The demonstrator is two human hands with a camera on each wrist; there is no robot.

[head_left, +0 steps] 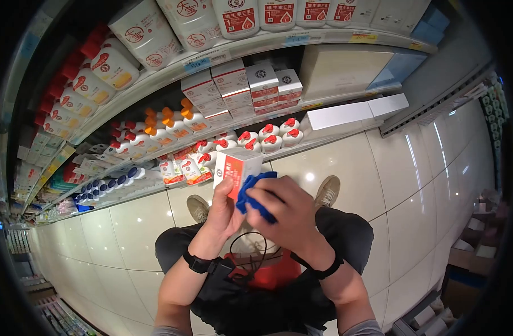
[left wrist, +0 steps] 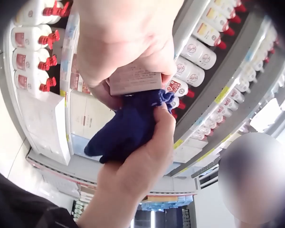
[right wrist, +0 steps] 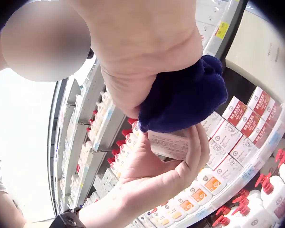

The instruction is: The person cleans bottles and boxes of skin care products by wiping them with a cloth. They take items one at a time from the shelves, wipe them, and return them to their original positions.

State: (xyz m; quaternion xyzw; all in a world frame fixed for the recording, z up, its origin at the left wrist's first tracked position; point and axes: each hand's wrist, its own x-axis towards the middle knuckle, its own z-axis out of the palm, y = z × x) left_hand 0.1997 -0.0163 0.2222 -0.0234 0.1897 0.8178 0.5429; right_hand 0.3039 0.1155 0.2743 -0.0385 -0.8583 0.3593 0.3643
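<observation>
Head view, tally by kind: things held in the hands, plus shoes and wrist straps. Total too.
White-and-red box: 1
Blue cloth: 1
Shoes: 2
Black wrist straps: 2
Total: 6

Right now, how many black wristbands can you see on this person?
2. One black wristband sits behind the left hand, which holds the box; the other band sits behind the right hand, which grips the blue cloth. No others show.
</observation>
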